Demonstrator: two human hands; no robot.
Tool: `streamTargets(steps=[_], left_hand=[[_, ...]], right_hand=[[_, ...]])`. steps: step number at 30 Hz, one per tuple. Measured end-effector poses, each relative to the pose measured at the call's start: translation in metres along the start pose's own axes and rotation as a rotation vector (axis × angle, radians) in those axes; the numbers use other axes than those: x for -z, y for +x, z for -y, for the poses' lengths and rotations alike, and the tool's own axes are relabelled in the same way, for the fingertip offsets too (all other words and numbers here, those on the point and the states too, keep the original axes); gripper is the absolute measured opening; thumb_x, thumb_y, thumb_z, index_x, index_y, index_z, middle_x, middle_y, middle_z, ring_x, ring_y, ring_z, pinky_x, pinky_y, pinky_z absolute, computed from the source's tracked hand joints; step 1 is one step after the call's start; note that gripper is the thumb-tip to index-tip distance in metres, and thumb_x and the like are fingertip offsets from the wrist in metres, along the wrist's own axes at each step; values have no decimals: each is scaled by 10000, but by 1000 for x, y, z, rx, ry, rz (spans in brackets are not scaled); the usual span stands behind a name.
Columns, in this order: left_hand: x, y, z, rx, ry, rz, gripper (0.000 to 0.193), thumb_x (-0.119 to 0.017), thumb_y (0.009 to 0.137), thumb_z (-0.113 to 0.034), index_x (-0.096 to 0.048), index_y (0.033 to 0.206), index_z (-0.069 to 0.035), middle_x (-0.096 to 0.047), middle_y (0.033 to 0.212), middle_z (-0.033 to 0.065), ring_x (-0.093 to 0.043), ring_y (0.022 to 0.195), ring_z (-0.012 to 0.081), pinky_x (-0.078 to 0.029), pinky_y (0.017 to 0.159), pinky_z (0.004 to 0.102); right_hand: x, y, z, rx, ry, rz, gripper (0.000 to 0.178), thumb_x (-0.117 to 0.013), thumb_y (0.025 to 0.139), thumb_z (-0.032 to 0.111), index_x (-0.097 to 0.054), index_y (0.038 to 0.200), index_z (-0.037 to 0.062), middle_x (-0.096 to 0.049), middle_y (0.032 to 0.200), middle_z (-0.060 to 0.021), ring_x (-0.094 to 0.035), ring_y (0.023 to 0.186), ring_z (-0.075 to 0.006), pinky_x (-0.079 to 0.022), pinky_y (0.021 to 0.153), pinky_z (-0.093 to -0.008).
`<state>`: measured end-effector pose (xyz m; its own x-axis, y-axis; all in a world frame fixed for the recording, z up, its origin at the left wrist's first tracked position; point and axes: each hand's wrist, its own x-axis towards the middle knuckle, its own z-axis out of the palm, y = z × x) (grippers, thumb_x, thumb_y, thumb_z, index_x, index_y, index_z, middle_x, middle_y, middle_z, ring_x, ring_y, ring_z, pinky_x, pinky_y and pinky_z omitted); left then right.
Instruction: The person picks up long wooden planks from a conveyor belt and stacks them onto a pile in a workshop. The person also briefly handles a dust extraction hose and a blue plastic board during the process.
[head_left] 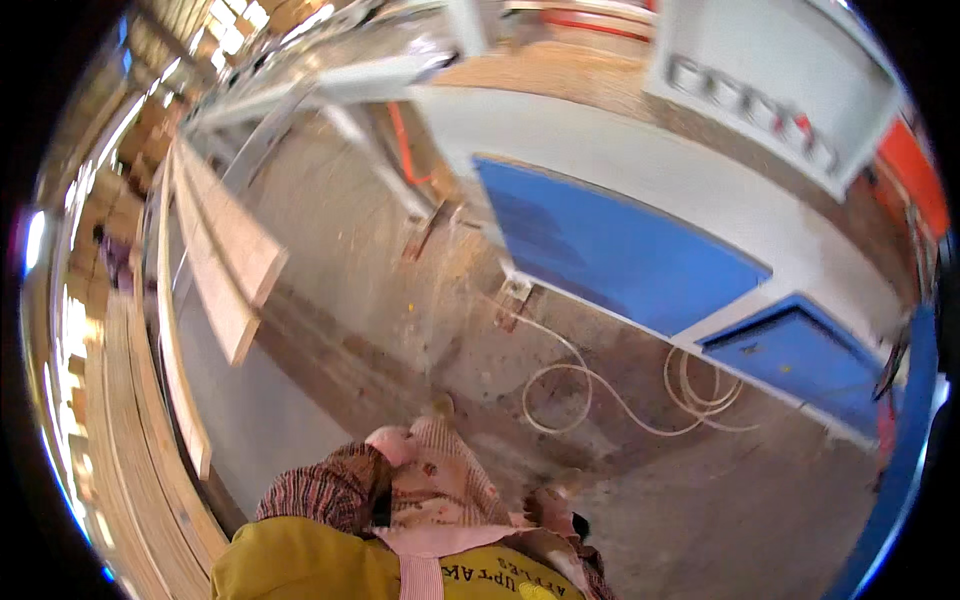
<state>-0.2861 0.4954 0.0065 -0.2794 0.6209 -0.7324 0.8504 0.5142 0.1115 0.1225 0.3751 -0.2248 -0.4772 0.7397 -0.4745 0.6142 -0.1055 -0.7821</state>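
left hand [392, 445] in a pink glove hanging by the hip, grip unclear, right hand [550, 505] mostly hidden, can't tell either, pale hose [600, 385] coiled on dusty floor [400, 270], wooden planks [225, 260] off to the left

Left hand [392, 446] hangs low; right hand [552, 505] blurred.

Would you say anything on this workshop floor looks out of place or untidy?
Yes. A pale hose lies in loose coils on the dusty concrete floor beside the blue-panelled machine, and small wood offcuts are scattered near its base.
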Motion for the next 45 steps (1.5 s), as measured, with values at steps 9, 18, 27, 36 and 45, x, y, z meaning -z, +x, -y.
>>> streamTargets(steps=[9,18,27,36,45], left_hand=[[-74,-124,-21,-158,-250,-19,421,-608,854,-417,-661,1140,-113,-639,1164,160,-615,1052,353,-497,918,427],[-104,-187,51,-327,-533,-300,340,-494,978,-290,-616,1160,-31,-646,1104,186,-628,1035,378,-491,894,430],[-159,-452,67,836,-1448,-472,374,-550,935,-311,-635,1251,-131,-662,1204,127,-640,1071,292,-495,941,360],[-317,-551,130,1458,-1842,-975,369,-585,882,-366,-689,1108,-94,-694,1025,147,-649,954,279,-504,825,377],[-418,-617,247,1215,-2004,-1157,409,-587,924,-352,-662,1200,-59,-692,1174,130,-649,1073,261,-480,939,351]], right_hand=[[176,-18,128,-298,510,139,373,-605,949,343,-623,1182,51,-653,1073,-110,-619,942,-269,-522,808,-395],[189,48,306,-392,1378,576,337,-581,954,335,-652,1132,58,-664,1019,-131,-633,949,-304,-543,800,-410],[75,-36,535,186,68,967,285,-570,979,199,-619,1173,-4,-675,1022,-75,-643,938,-169,-517,841,-310],[-67,-180,522,-170,-74,1351,344,-604,968,211,-591,1256,25,-655,1107,-69,-623,992,-151,-499,881,-294],[-250,-262,549,-119,-83,1180,499,-610,954,380,-524,1330,64,-628,1134,-102,-619,962,-209,-522,823,-365]])
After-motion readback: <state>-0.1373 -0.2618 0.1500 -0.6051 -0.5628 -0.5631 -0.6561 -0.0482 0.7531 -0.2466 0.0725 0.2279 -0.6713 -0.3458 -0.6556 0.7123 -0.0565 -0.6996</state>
